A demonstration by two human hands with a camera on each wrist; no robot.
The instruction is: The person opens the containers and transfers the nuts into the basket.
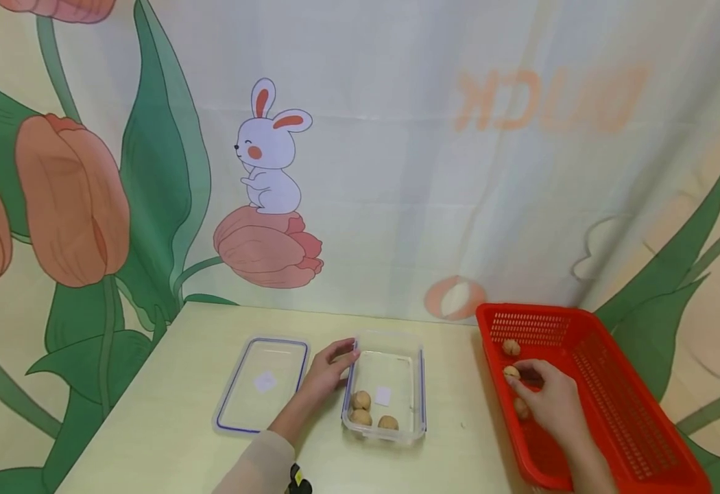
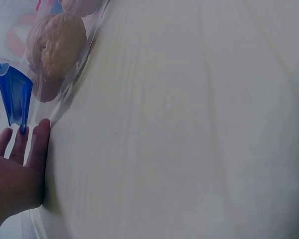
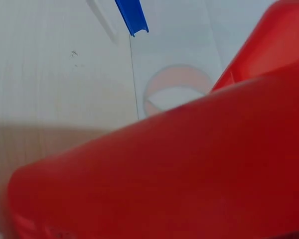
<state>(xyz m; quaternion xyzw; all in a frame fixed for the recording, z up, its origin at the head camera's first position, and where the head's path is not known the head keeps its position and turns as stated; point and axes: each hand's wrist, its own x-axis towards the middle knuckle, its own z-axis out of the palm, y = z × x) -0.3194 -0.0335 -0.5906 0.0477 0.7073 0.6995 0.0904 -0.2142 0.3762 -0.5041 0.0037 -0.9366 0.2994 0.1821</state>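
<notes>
My left hand (image 1: 328,370) holds the left wall of a clear plastic food container (image 1: 397,370), with fingertips at its rim. In the left wrist view its fingers lie along the outer side by a blue clip (image 2: 15,97). Walnuts (image 1: 362,400) sit in the container's near left corner, with another walnut (image 1: 388,422) beside them. My right hand (image 1: 551,398) pinches a walnut (image 1: 511,372) between thumb and fingers over the red basket (image 1: 619,370). Two more walnuts lie there, one walnut (image 1: 511,347) beyond the hand and one walnut (image 1: 522,409) partly behind it.
A clear lid (image 1: 261,384) with a blue seal lies on the table (image 1: 452,439) left of the container. The basket's tall rim (image 3: 164,164) fills much of the right wrist view. A printed curtain (image 1: 385,171) hangs behind the table.
</notes>
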